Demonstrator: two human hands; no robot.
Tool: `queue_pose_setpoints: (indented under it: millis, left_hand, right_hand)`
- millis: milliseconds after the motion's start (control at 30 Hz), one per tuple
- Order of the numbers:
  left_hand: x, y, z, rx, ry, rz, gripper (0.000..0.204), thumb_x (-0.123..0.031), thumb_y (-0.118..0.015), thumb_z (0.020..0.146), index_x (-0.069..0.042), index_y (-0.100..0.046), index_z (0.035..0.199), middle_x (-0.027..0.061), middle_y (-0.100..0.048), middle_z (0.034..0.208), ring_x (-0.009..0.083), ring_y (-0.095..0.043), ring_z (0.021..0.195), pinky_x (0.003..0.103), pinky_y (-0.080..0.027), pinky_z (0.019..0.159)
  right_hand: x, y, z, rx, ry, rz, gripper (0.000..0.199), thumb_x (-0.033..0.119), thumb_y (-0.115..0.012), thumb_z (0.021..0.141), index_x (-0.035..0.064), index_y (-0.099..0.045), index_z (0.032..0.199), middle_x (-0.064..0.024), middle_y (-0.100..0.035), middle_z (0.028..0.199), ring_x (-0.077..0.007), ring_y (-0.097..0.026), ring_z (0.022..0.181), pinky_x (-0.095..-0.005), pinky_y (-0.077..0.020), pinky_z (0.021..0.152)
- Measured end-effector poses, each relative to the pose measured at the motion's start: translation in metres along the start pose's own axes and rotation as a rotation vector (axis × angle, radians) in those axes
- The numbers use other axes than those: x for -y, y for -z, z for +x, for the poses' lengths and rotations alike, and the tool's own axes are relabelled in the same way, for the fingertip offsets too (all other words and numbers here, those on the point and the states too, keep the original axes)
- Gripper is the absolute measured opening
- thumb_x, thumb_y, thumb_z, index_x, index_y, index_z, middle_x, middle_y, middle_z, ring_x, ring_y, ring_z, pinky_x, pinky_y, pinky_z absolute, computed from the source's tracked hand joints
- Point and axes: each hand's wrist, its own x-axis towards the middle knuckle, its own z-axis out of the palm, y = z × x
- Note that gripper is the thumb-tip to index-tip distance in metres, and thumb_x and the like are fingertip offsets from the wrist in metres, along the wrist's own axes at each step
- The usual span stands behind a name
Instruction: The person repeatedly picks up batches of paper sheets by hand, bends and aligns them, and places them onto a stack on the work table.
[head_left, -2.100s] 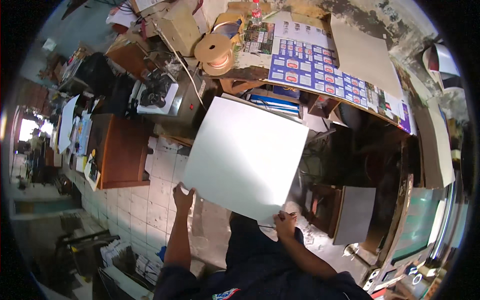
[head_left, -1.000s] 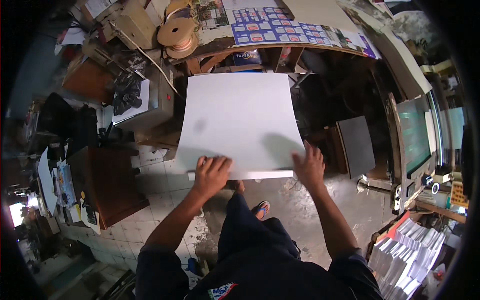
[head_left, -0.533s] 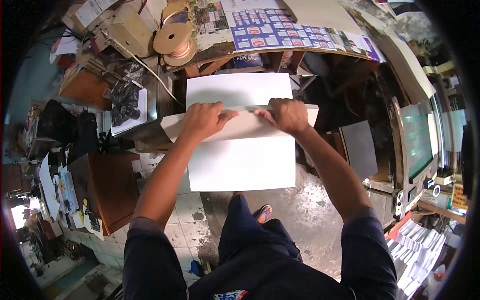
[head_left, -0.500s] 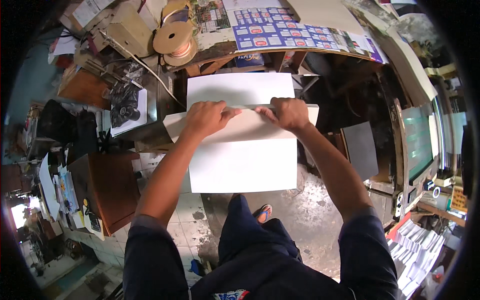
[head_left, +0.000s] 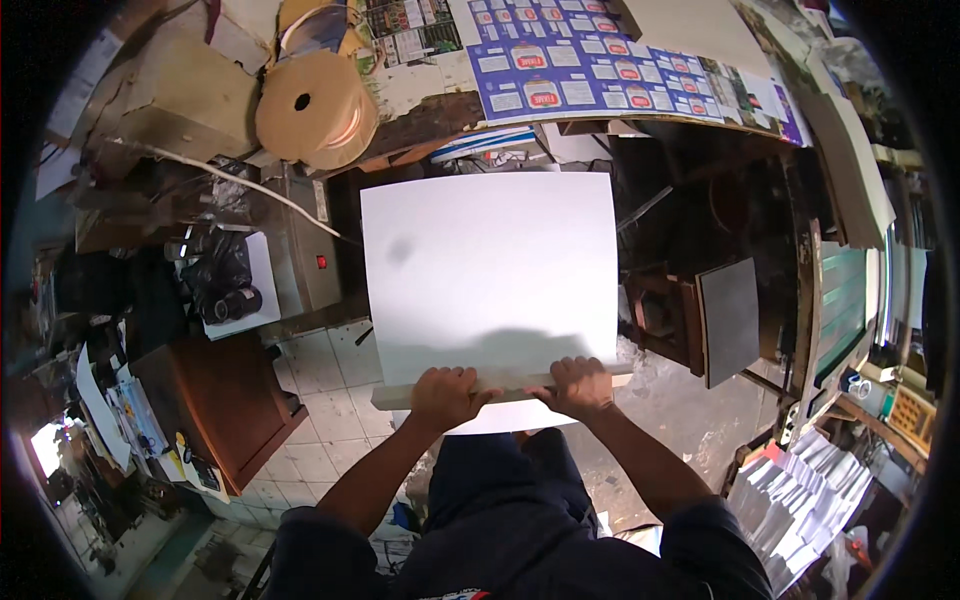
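Note:
A large white sheet (head_left: 490,270) lies flat in front of me, and a strip of white shows past its near end. Across its near part sits a long pale board (head_left: 395,397), seen as a narrow bar; its exact material is hard to tell. Closed around the board left of its middle is my left hand (head_left: 445,398), thumb pointing inward. To the right, my right hand (head_left: 580,388) grips the same board, its thumb close to the other one. Whatever supports the sheet is hidden beneath it.
Beyond the sheet runs a wooden bench (head_left: 440,115) with blue printed sheets (head_left: 570,75) and a cardboard spool (head_left: 315,110). A brown cabinet (head_left: 225,400) stands at left, a dark grey panel (head_left: 732,320) at right. Paper stacks (head_left: 800,500) lie lower right.
Both hands have drawn the board toward my body, from across the sheet's middle to its near end. More of the sheet's far part now shows.

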Motion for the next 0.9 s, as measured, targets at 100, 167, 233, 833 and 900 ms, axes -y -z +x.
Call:
queue_pose_setpoints:
  millis: [100,167,233,833,900]
  left_hand:
    - [0.005,0.007,0.017,0.243,0.104,0.010,0.065,-0.063,-0.047,0.093,-0.005,-0.064,0.070,0.0142,-0.065,0.065,0.0320,-0.067,0.064,0.046,-0.053,0.064]
    - [0.012,0.013,0.030,0.280,0.111,-0.018,0.064,-0.062,-0.046,0.093,-0.005,-0.065,0.071,0.0143,-0.065,0.066,0.0329,-0.067,0.065,0.047,-0.054,0.065]
    - [0.019,0.014,0.045,0.224,0.084,0.040,0.065,-0.062,-0.044,0.094,-0.007,-0.071,0.074,0.0134,-0.067,0.065,0.0328,-0.068,0.062,0.045,-0.054,0.058]
    - [-0.074,0.352,0.054,-0.084,0.092,0.180,0.073,-0.066,-0.050,0.090,0.001,-0.066,0.067,0.0208,-0.064,0.063,0.0388,-0.066,0.063,0.047,-0.052,0.062]
    - [-0.028,0.313,0.089,-0.019,0.108,0.117,0.078,-0.070,-0.045,0.090,0.001,-0.066,0.066,0.0227,-0.064,0.066,0.0413,-0.066,0.067,0.049,-0.051,0.065]
  right_hand:
    - [-0.007,-0.006,0.012,0.075,-0.038,0.025,0.054,0.061,-0.068,0.080,0.0091,-0.058,0.067,-0.0075,-0.058,0.059,-0.0253,-0.063,0.056,-0.0403,-0.0494,0.054]
    - [-0.012,-0.008,0.026,0.200,-0.127,0.033,0.056,0.062,-0.064,0.082,0.0083,-0.061,0.066,-0.0122,-0.065,0.064,-0.0276,-0.067,0.061,-0.0417,-0.0534,0.057]
    - [-0.022,-0.011,0.050,0.368,-0.202,0.047,0.059,0.065,-0.061,0.083,0.0075,-0.063,0.066,-0.0140,-0.066,0.064,-0.0292,-0.068,0.062,-0.0423,-0.0542,0.058]
    - [0.060,0.299,0.178,0.072,0.032,-0.011,0.052,0.047,-0.061,0.092,0.0034,-0.063,0.063,-0.0167,-0.059,0.057,-0.0344,-0.060,0.054,-0.0429,-0.0464,0.054]
    - [0.048,0.255,0.209,0.253,-0.106,-0.042,0.078,0.066,-0.033,0.096,0.0034,-0.069,0.066,-0.0187,-0.065,0.066,-0.0376,-0.067,0.069,-0.0473,-0.0518,0.065]
